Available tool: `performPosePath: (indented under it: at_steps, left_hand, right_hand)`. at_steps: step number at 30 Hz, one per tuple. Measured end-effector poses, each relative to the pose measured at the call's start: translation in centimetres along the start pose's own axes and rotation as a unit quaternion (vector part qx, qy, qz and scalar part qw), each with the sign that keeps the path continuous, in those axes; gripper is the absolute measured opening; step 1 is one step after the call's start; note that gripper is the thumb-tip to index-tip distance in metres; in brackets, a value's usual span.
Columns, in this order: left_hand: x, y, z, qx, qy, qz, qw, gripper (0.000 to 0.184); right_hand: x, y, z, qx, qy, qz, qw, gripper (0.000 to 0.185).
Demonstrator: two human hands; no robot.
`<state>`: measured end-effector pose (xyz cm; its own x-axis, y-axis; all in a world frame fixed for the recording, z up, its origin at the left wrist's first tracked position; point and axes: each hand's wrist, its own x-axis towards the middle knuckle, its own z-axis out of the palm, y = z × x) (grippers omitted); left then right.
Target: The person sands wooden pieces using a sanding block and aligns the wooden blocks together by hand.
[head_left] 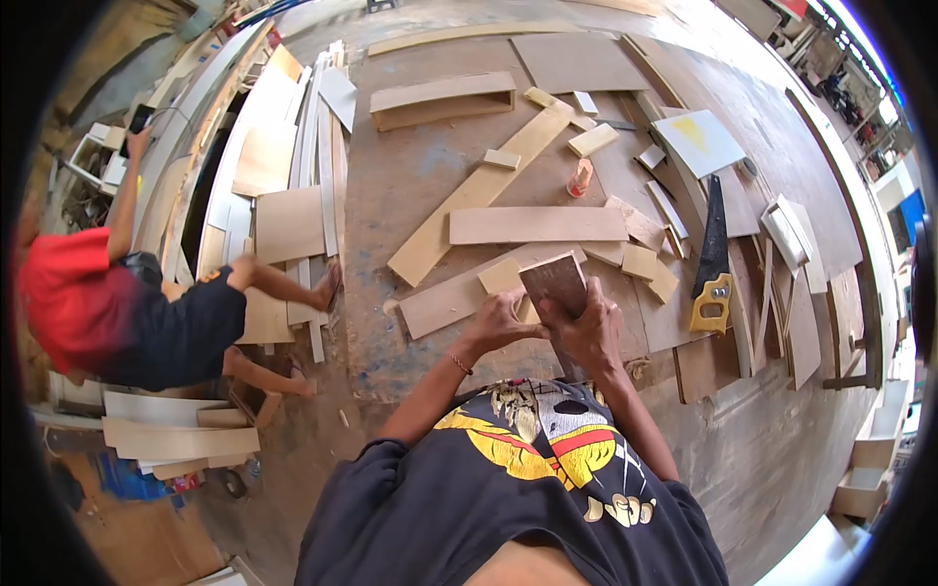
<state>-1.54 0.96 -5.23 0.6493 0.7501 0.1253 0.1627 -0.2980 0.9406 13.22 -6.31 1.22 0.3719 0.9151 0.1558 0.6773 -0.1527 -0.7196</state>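
Note:
A dark brown wooden board [553, 277] stands tilted up in front of my chest, over the near edge of the work table [391, 366]. My right hand [589, 327] is closed round its right side, with the thumb across the face. My left hand [500, 322] is at the board's left edge, thumb and forefinger curved against it; its other fingers are partly hidden. Just beyond my left hand, a short pale wood block [500, 276] lies on a longer plank [440, 305]. Past the board, a flat light plank [537, 226] lies crosswise.
A handsaw [713, 259] with a yellow handle lies at the right. A small orange-and-white bottle [579, 179] stands among wood offcuts [640, 262]. A long diagonal plank [469, 205] and a wooden box frame [443, 101] are farther back. Another person [107, 303] in red is at the left beside stacked boards.

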Motion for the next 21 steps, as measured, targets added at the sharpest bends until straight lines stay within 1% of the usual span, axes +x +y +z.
performPosePath:
  at_steps: [2, 3, 4, 6, 7, 8, 9, 10, 11, 12, 14, 15, 17, 18, 19, 20, 21]
  left_hand:
    - [-0.1, -0.1, -0.1, -0.004, -0.066, -0.035, 0.997, 0.057]
    - [-0.3, -0.3, 0.4, 0.098, -0.066, -0.064, 0.991, 0.062]
    - [-0.5, -0.3, 0.9, 0.102, -0.054, -0.064, 0.991, 0.062]
    - [-0.5, -0.7, 1.0, 0.044, 0.023, 0.077, 0.996, 0.066]
    - [-0.4, -0.9, 0.7, 0.08, 0.012, 0.011, 0.997, 0.068]
    - [-0.6, -1.2, 0.4, 0.082, 0.017, 0.009, 0.996, 0.068]
    - [-0.6, -0.1, -0.4, 0.051, 0.015, -0.016, 0.998, 0.077]
    - [-0.5, 0.5, -1.0, 0.019, 0.012, -0.041, 0.999, 0.085]
    - [-0.4, -0.9, -0.5, 0.059, 0.019, -0.018, 0.998, 0.086]
    - [-0.4, -1.2, -0.6, 0.061, 0.021, -0.017, 0.998, 0.086]
    - [-0.1, -1.6, -0.7, 0.102, 0.044, -0.041, 0.993, 0.085]
    - [0.1, -1.1, -1.0, 0.104, 0.045, -0.037, 0.993, 0.085]
    - [0.1, 0.0, -1.6, 0.09, 0.08, -0.039, 0.992, 0.085]
    - [0.0, -0.1, -1.7, 0.092, 0.082, -0.036, 0.992, 0.085]
    - [-0.1, -0.3, -1.7, 0.063, 0.134, -0.047, 0.988, 0.084]
    - [-0.2, -0.6, -1.8, 0.034, 0.187, -0.057, 0.98, 0.084]
    - [-0.4, -1.3, -2.0, 0.021, 0.181, -0.054, 0.982, 0.086]
  right_hand:
    - [1.1, 0.3, 0.3, -0.013, -0.003, -0.001, 1.0, 0.046]
    - [1.6, 0.4, 0.4, -0.035, 0.003, 0.01, 0.999, 0.046]
    - [2.2, 0.3, 0.5, -0.055, 0.007, 0.019, 0.998, 0.045]
    - [1.9, -0.4, 0.7, -0.06, 0.015, 0.006, 0.998, 0.044]
    - [1.4, -1.0, 0.2, -0.041, -0.004, 0.007, 0.999, 0.044]
    - [0.7, -1.2, 0.0, -0.023, -0.024, 0.011, 0.999, 0.044]
    - [0.3, -1.0, 0.4, -0.068, -0.026, 0.004, 0.997, 0.044]
    - [0.6, -1.1, 0.5, -0.066, -0.027, -0.002, 0.997, 0.044]
    - [0.8, -1.1, 0.5, -0.056, -0.026, 0.002, 0.998, 0.044]
    - [0.9, -1.1, 0.6, -0.046, -0.024, 0.009, 0.999, 0.044]
    - [1.1, -1.6, 0.8, -0.058, -0.01, 0.009, 0.998, 0.044]
    - [1.4, -1.9, 0.9, -0.071, 0.003, 0.01, 0.997, 0.044]
    - [1.2, -1.7, 1.1, -0.067, 0.005, 0.011, 0.998, 0.044]
    - [0.9, -1.5, 1.3, -0.064, 0.006, 0.015, 0.998, 0.045]
    - [0.5, -1.3, 1.3, -0.063, 0.008, 0.012, 0.998, 0.045]
    - [0.1, -1.0, 1.3, -0.04, -0.007, 0.03, 0.999, 0.044]
    - [-0.1, -0.7, 1.3, -0.018, -0.023, 0.047, 0.998, 0.043]
